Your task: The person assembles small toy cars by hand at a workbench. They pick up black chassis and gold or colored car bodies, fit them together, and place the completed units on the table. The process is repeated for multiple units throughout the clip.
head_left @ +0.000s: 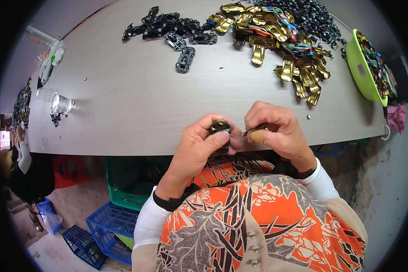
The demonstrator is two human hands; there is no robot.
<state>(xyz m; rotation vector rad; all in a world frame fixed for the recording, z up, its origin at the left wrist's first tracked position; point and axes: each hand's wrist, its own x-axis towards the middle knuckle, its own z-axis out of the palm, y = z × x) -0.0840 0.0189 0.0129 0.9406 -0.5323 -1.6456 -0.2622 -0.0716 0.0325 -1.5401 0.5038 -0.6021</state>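
Close to the table's near edge, my left hand (197,143) is closed around a dark toy car (221,127) with a small yellow patch on it. Its fingers are partly blurred. Just to the right, my right hand (279,129) pinches a small dark thing (261,126) between thumb and fingers, its tip pointing at the toy car; I cannot make out its kind. A tan wrap (258,136) covers the right thumb. Beyond my hands lie a pile of gold toy car bodies (286,69) and a group of black toy car chassis (185,60).
A heap of small black parts (313,20) lies at the far right, beside a green basin (361,72) of colourful toy cars. A clear plastic cup (60,104) stands at the left. Below the table are a green crate (122,190) and blue crates (109,222). Another person's arm (24,156) shows far left.
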